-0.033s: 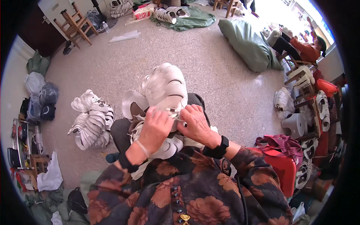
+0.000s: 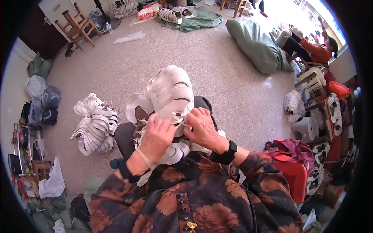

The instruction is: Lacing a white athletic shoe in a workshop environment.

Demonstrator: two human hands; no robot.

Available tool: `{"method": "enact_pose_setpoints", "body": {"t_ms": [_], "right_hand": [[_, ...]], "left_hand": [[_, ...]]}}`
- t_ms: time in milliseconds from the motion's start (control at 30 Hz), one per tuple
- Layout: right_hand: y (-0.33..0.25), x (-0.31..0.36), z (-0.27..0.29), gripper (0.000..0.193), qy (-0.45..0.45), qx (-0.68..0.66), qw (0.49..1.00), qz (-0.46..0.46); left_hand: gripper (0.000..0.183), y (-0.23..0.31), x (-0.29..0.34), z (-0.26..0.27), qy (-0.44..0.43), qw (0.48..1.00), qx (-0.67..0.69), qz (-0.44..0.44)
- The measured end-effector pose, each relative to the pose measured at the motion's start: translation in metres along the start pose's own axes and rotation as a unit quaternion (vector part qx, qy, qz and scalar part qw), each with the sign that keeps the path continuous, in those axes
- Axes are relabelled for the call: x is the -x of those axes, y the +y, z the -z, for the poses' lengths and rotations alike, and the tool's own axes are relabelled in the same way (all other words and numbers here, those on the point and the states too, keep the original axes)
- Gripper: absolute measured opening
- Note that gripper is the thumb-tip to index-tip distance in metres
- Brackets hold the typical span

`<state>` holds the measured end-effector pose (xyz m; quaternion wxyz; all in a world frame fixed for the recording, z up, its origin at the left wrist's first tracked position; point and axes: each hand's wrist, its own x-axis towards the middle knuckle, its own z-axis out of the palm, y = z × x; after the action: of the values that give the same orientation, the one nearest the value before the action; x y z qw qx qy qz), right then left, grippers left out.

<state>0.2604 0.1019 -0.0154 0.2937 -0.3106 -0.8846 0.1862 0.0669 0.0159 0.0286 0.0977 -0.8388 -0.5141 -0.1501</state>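
Observation:
A thick stack of nested white shoe uppers (image 2: pixel 171 87) lies across my lap, its near end facing me. White shoelaces (image 2: pixel 177 120) cross the opening of the nearest upper. My left hand (image 2: pixel 157 138) is closed in a pinch on the lace at the left side of that opening; its fingertips are partly hidden. Opposite, my right hand (image 2: pixel 204 130) grips the right edge of the upper between thumb and bent fingers, beside a lace strand. More loose uppers (image 2: pixel 175 153) with brown lining and dangling laces lie beneath my hands.
Another pile of white uppers (image 2: pixel 97 124) sits on the floor to my left. A large green sack (image 2: pixel 256 46) lies ahead right, with a seated person (image 2: pixel 316 50) beyond. A red stool (image 2: pixel 291 176) bearing a maroon bag (image 2: pixel 291 153) stands at my right. Wooden chairs (image 2: pixel 79 25) stand far left.
My left hand has drawn slightly left and down, away from the opening, and more of the lace shows. My right hand and the stack stay in place.

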Motion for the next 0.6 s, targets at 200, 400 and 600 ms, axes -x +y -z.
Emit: {"method": "enact_pose_setpoints", "body": {"t_ms": [200, 400, 600], "right_hand": [[0.011, 0.000, -0.002, 0.018, 0.014, -0.055, 0.998, -0.019], [0.008, 0.002, -0.005, 0.025, 0.027, -0.064, 0.997, -0.030], [0.008, 0.003, 0.001, 0.028, 0.002, -0.100, 0.994, -0.034]], "left_hand": [[0.012, -0.019, 0.133, 0.045, -0.235, 0.969, 0.027, 0.073], [0.014, -0.010, 0.258, 0.050, -0.416, 0.898, 0.059, 0.130], [0.015, -0.013, 0.177, 0.057, -0.442, 0.869, 0.161, 0.154]]}}
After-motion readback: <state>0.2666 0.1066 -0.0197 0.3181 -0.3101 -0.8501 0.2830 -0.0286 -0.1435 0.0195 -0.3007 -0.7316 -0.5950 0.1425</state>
